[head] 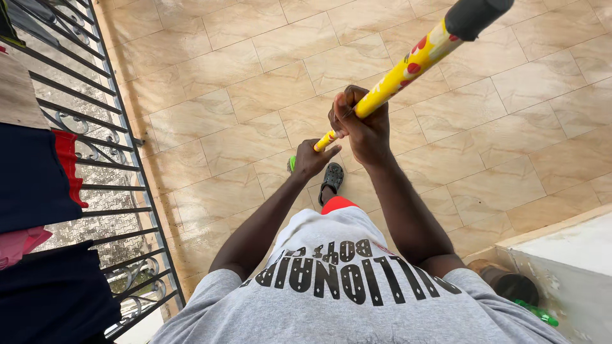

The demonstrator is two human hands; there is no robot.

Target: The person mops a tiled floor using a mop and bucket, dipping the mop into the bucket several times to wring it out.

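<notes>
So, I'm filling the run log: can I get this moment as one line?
left hand: grips lower yellow red-spotted pole | right hand: grips it higher | pole: tilted over beige tiled floor | black sandal: below hands

**Glossy beige tiles underfoot**

The floor [242, 83] is laid with large beige, marble-patterned tiles that shine as if wet. A foot in a dark perforated clog [331, 178] stands on it near the middle, with a small green object [292, 164] just beside it on the tiles. At the lower right, a brown pot [503, 280] and a green bottle [539, 313] sit by a white wall.
</notes>
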